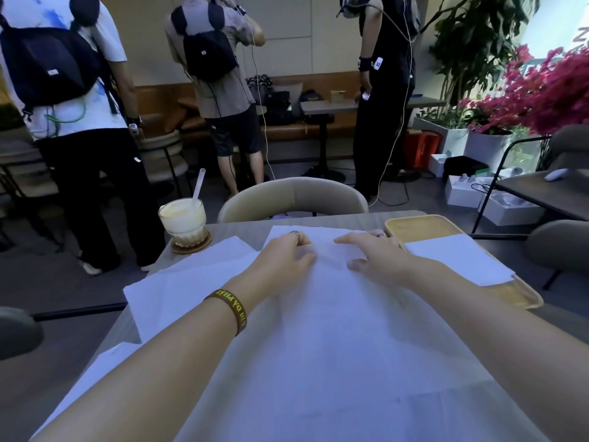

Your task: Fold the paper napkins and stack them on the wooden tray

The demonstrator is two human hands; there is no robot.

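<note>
A large white paper napkin point(331, 333) lies spread flat on the table in front of me. My left hand point(283, 253) rests on its far part, fingers curled down on the paper. My right hand point(373, 253) lies flat beside it, fingers apart, pressing the same napkin. More unfolded napkins point(191, 282) lie underneath to the left. The wooden tray point(424, 226) sits at the right, with a folded napkin stack point(459, 260) on its near half.
A glass of iced drink point(184, 223) with a straw stands on a wooden coaster at the table's far left corner. A beige chair back point(293, 197) rises behind the far edge. Three people stand beyond. Pink flowers point(548, 87) fill the right.
</note>
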